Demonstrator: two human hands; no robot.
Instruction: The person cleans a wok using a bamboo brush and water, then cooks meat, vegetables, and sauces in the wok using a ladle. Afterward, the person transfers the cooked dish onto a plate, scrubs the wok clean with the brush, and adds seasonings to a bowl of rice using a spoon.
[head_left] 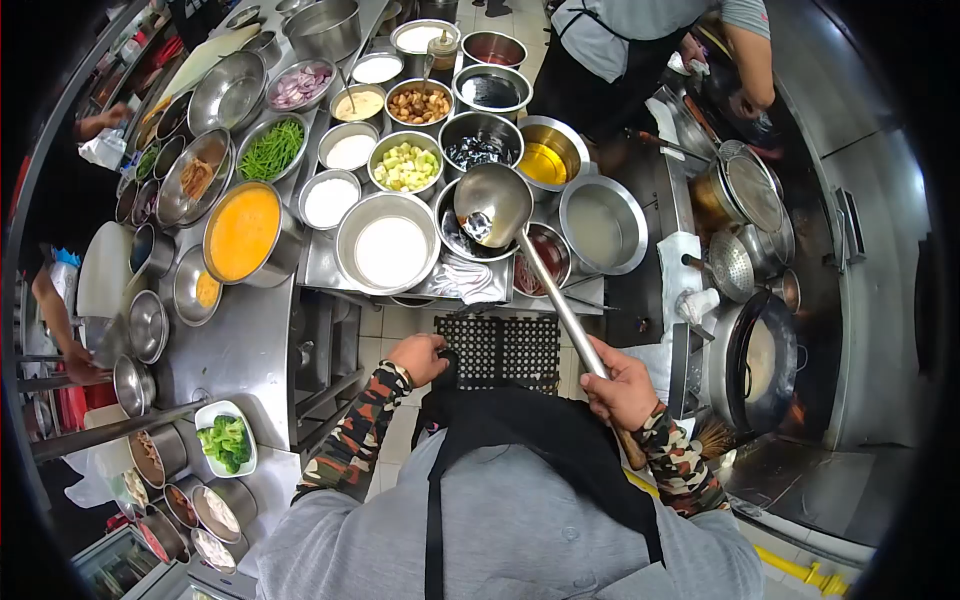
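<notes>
A long-handled metal ladle [548,270] is gripped near the end of its handle by my right hand [620,386]. The ladle's bowl is over a steel bowl of dark sauce [450,228]; a little dark liquid shows in it. My left hand [419,359] is away from the containers, over the floor, its fingers curled; whether anything is in them is hidden. Around the ladle stand a pot of white powder or liquid [390,250], a bowl of diced green vegetable [405,167], a pot of yellow oil [545,165] and a pot of cloudy liquid [601,226]. A folded white cloth [463,277] lies just below.
Orange liquid fills a pot [242,232] at left, near green beans [271,149] and a dish of broccoli [226,440]. A wok [765,360] sits on the stove at right. A co-worker [640,50] stands at the upper right; another person's arm [62,315] shows at far left.
</notes>
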